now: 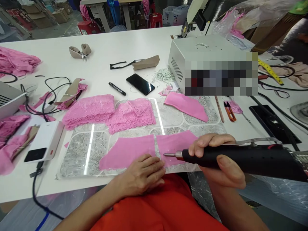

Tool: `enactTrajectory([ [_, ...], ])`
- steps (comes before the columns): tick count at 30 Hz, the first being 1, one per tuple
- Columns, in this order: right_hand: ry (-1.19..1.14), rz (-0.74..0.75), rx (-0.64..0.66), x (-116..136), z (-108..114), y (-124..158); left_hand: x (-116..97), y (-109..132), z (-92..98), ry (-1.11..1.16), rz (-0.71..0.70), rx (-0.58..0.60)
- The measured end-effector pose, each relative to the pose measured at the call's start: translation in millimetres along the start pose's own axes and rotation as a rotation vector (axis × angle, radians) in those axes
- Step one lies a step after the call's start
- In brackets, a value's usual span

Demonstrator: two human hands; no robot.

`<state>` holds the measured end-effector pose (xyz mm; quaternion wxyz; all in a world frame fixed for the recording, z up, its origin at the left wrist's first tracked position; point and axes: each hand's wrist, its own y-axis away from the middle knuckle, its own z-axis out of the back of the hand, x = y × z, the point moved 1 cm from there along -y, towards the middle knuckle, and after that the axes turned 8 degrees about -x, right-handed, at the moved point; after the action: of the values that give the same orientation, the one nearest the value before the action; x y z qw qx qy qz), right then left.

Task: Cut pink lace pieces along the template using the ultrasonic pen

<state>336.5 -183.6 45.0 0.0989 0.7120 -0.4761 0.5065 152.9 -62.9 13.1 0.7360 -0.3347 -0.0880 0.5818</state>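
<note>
My right hand (pixel 220 160) is wrapped round a thick black handheld tool (pixel 250 157) with a slim metal tip, which points left at the gap between two pink fabric pieces. The left piece (pixel 130 149) and the right piece (pixel 176 142) lie flat on a clear-edged, stone-patterned mat (pixel 79 154). My left hand (pixel 145 175) rests palm down with fingers stretched over the left piece's lower right corner, holding nothing. Whether the tool's tip touches the cloth, I cannot tell. Behind them lies another pink piece with a finished-looking edge (pixel 186 106).
Two stacks of pink lace fabric (pixel 89 110) (pixel 132 114) lie at the mat's back edge. Beyond are a phone (pixel 140 84), a marker (pixel 117 89) and a grey machine box (pixel 207 48). Orange thread snips (pixel 229 111) lie right; a white power bank (pixel 45 141) with cables stands left.
</note>
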Motion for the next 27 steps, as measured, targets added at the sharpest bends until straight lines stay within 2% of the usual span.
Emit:
enactTrajectory([
  [5, 0.070, 0.166, -0.314, 8.3, 33.5, -18.1, 14.5, -13.0, 6.3, -0.051, 0.051, 0.031],
  [10, 0.130, 0.243, -0.505, 10.3, 64.6, -27.8, 39.4, -23.8, -2.1, -0.190, -0.040, 0.176],
  [15, 0.129, 0.270, -0.568, 7.3, 72.3, -31.7, 48.1, -24.9, -8.2, -0.250, -0.087, 0.259],
  [21, 0.132, 0.294, -0.596, 7.1, 73.3, -39.3, 40.0, -42.5, -11.0, -0.215, -0.076, 0.211],
  [24, 0.131, 0.321, -0.624, 7.5, 73.7, -41.1, 30.3, -60.0, -25.2, -0.142, -0.090, 0.168],
  [27, 0.130, 0.325, -0.646, 8.2, 73.9, -41.3, 24.4, -72.7, -44.8, -0.104, -0.068, 0.175],
])
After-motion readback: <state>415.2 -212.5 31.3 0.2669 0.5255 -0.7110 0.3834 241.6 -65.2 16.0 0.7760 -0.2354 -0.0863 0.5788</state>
